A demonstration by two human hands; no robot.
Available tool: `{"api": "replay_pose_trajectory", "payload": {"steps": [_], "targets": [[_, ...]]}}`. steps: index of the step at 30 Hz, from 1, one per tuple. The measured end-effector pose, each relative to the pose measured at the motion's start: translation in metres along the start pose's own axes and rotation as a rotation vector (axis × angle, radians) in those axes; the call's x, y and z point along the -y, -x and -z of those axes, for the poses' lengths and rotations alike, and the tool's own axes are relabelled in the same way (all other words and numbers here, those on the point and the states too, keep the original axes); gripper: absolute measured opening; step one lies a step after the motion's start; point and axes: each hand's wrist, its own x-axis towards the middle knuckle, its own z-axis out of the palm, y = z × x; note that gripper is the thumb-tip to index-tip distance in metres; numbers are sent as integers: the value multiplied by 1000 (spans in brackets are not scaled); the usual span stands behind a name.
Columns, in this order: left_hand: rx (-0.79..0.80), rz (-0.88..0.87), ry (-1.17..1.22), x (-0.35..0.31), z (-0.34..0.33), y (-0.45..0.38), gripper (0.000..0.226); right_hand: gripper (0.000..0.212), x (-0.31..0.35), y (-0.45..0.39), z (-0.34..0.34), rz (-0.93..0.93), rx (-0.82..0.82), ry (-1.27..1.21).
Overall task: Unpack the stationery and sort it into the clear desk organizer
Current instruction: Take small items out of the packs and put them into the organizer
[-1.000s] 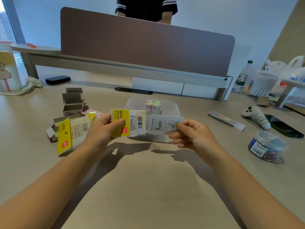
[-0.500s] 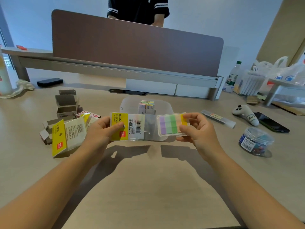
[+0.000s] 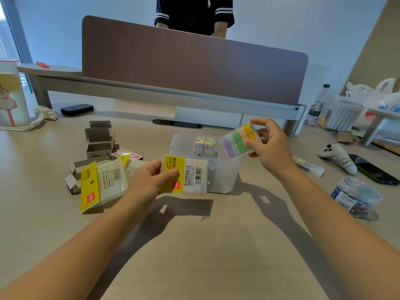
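Above the clear plastic desk organizer point(image 3: 218, 180), our right hand point(image 3: 270, 148) pinches a clear case of pastel index tabs point(image 3: 239, 140); our left hand point(image 3: 147, 180) grips its yellow-and-white "INDEX TAB" wrapper point(image 3: 186, 176) just above the surface point(image 3: 205, 245).

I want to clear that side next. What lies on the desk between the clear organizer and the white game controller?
In the head view, only a long clear pen package lies between the clear organizer and the game controller.

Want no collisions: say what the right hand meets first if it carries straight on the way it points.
Probably the clear desk organizer: the right hand, holding the index tabs, points left over its rim. Depth is unclear.
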Motion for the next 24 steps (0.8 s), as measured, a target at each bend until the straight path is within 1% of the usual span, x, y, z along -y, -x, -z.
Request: {"api": "replay_pose_trajectory", "payload": {"steps": [6,10,16,20,22,24], "targets": [[4,7,14,-2,2,0,14,37,11,-9,1,65,144,180],[-6,9,21,-4,3,0,14,39,20,-13,2,70,250,275],[-12,13,19,-5,3,-1,15,41,26,-17,-1,65,268,393],[-10,17,19,-6,2,0,15,42,29,-18,-4,100,299,514],[-9,23,18,-6,2,0,15,42,28,-17,-8,113,349,522],[-13,27,18,-6,2,-1,15,42,25,-16,-11,87,369,473]]}}
